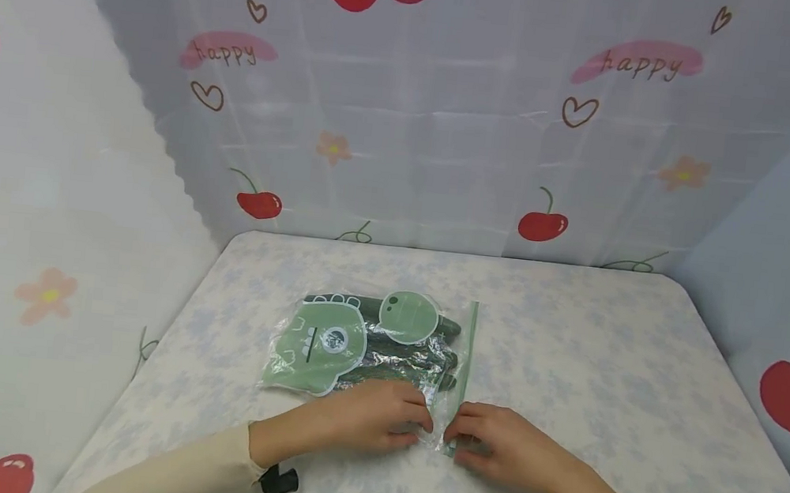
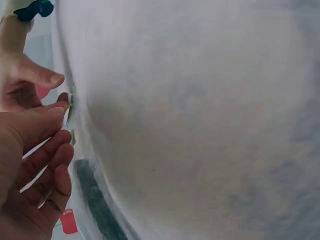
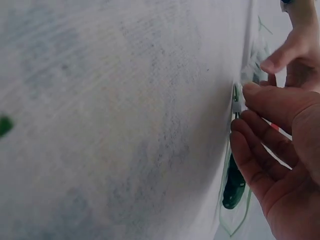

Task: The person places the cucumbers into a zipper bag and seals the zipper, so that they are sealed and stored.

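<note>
A clear zip bag (image 1: 316, 358) with a pale green cartoon print lies flat on the table. Several dark green cucumbers (image 1: 451, 382) show through it, one cucumber (image 3: 233, 185) also in the right wrist view. The bag's green zip strip (image 1: 468, 349) runs along its right side. My left hand (image 1: 379, 416) pinches the bag's near edge just left of the strip. Close beside it, my right hand (image 1: 500, 445) pinches the near end of the strip between thumb and fingers. A small pale slider (image 3: 236, 106) sits on the strip by the right fingertips.
The table (image 1: 604, 378) has a white cloth with pale blue blotches. Behind it hangs a white curtain (image 1: 435, 123) with cherries and lettering, and similar sheets stand at both sides. A black wrist device (image 1: 279, 481) shows under the left wrist.
</note>
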`<action>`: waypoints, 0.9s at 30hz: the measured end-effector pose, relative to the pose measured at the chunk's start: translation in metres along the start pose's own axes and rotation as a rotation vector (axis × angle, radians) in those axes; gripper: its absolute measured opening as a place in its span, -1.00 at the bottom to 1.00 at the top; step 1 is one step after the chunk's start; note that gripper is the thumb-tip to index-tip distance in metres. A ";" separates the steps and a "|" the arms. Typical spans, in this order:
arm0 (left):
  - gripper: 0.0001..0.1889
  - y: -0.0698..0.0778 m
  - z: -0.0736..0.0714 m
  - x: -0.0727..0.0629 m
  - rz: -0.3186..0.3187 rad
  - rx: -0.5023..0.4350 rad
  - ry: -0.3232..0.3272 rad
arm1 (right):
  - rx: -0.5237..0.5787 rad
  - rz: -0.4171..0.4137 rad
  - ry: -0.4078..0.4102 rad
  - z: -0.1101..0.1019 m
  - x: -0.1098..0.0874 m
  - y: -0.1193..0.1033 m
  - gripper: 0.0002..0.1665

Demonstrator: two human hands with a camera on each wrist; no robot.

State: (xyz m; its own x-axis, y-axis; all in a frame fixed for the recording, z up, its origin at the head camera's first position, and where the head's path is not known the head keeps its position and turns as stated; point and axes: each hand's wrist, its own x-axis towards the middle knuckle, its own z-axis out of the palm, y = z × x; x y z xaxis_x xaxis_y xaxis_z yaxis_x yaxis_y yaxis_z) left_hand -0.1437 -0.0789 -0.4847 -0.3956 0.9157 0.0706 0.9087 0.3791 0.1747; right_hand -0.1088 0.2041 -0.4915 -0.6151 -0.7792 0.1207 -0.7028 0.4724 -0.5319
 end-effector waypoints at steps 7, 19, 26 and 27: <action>-0.87 0.008 0.008 0.000 0.054 0.136 -0.028 | -0.019 0.052 0.006 0.002 0.003 0.001 -0.79; -0.90 0.006 0.006 0.008 0.073 0.288 0.032 | -0.014 0.056 -0.044 0.002 0.013 0.003 -0.75; -0.92 -0.001 0.004 0.005 0.016 0.171 0.030 | -0.031 0.052 0.019 0.007 0.012 0.003 -0.68; -0.92 -0.002 0.003 0.004 0.010 0.152 0.033 | -0.033 0.048 0.035 0.008 0.012 0.004 -0.68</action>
State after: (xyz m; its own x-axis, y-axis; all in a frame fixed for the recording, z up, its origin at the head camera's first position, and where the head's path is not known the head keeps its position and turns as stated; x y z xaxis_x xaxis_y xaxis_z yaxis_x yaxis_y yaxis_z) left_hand -0.1467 -0.0753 -0.4881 -0.3888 0.9154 0.1046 0.9212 0.3885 0.0238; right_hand -0.1157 0.1935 -0.4985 -0.6599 -0.7409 0.1252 -0.6833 0.5224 -0.5101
